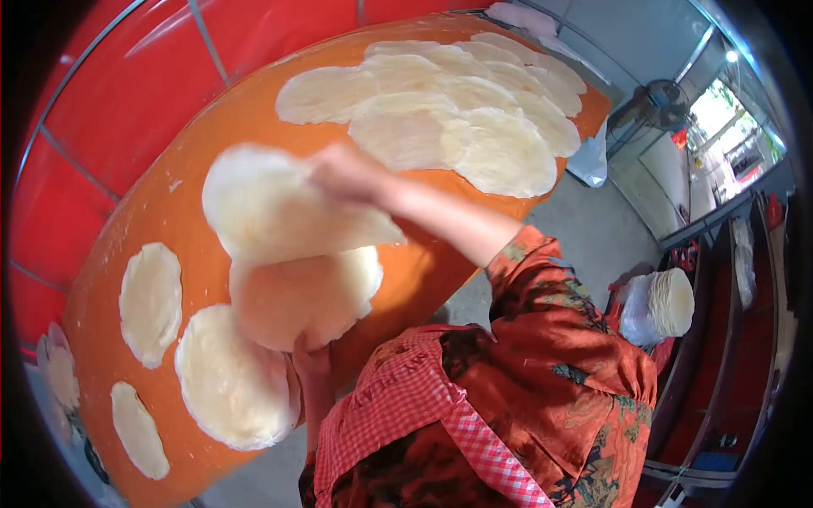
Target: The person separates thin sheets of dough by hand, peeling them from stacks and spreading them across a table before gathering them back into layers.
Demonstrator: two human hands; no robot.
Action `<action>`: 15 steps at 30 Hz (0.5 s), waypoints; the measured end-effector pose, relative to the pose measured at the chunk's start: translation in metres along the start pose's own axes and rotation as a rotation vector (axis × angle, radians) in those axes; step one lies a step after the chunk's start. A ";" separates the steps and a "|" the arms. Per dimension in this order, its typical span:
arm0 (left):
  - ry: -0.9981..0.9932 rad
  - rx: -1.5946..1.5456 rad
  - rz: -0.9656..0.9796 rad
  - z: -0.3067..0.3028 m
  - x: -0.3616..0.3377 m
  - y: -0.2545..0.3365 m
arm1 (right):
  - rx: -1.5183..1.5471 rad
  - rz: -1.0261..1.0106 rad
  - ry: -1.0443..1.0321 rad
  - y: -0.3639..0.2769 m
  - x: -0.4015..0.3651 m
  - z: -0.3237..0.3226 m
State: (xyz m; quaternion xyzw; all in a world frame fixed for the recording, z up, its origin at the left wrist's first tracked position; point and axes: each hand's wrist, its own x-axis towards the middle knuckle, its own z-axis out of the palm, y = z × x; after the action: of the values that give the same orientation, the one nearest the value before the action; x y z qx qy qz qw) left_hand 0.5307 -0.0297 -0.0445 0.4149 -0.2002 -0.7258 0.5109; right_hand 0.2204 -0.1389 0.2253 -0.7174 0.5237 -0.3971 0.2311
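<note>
My right hand (343, 172), blurred by motion, grips the edge of a thin round dough sheet (262, 203) lifted above the orange table. Below it, another round dough sheet (296, 296) is partly covered by the raised one. My left hand (312, 356) is at that lower sheet's near edge, with its fingers closed on the rim; part of the hand is hidden. Next to my left hand lies a pale round dough sheet (233, 377), with another layer showing under its right side.
On the orange table (203, 144) several overlapping dough sheets (457, 102) cover the far end. Two oval pieces (151, 305) lie at the left. A red wall (127, 93) borders the table. Behind me, a stack of round sheets (669, 303) stands by a shelf; a fan (665, 103) is farther back.
</note>
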 end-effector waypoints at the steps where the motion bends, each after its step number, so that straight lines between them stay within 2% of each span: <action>1: -0.011 0.068 0.025 -0.004 0.003 -0.002 | 0.186 0.182 0.147 0.007 -0.008 -0.032; 2: -0.021 0.136 0.051 -0.008 0.007 -0.005 | 0.214 0.348 0.255 -0.020 -0.028 -0.077; 3: -0.055 0.161 0.076 -0.012 0.007 -0.004 | 0.319 0.435 0.368 -0.006 -0.043 -0.103; 5: -0.105 0.053 0.064 -0.011 0.005 -0.007 | 0.551 0.432 0.566 0.008 -0.089 -0.140; 7: -0.127 -0.222 0.004 0.016 -0.008 0.011 | 0.444 0.543 0.703 0.057 -0.139 -0.158; 9: -0.088 -0.109 0.030 0.030 -0.014 0.017 | 0.416 0.717 0.735 0.128 -0.195 -0.164; 10: -0.082 -0.096 0.037 0.035 -0.018 0.020 | 0.313 0.761 0.762 0.189 -0.232 -0.164; 11: -0.117 -0.172 0.040 0.038 -0.018 0.023 | 0.220 0.880 0.702 0.210 -0.266 -0.165; 12: -0.232 -0.372 -0.008 0.026 -0.015 0.020 | 0.161 0.888 0.603 0.253 -0.301 -0.163; 13: -0.420 -0.517 0.014 0.028 -0.019 0.020 | -0.395 0.956 0.503 0.245 -0.312 -0.152; 14: -0.557 -0.641 0.051 0.023 -0.016 0.016 | -0.622 0.818 0.640 0.241 -0.320 -0.133; 15: -0.399 -0.670 0.047 0.022 -0.017 0.014 | -0.839 0.658 0.789 0.238 -0.319 -0.118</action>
State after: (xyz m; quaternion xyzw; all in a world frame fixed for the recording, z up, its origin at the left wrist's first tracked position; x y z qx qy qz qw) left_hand 0.5234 -0.0228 -0.0154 0.0710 -0.0571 -0.8056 0.5854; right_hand -0.0542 0.0870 0.0113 -0.3496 0.8711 -0.3011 -0.1679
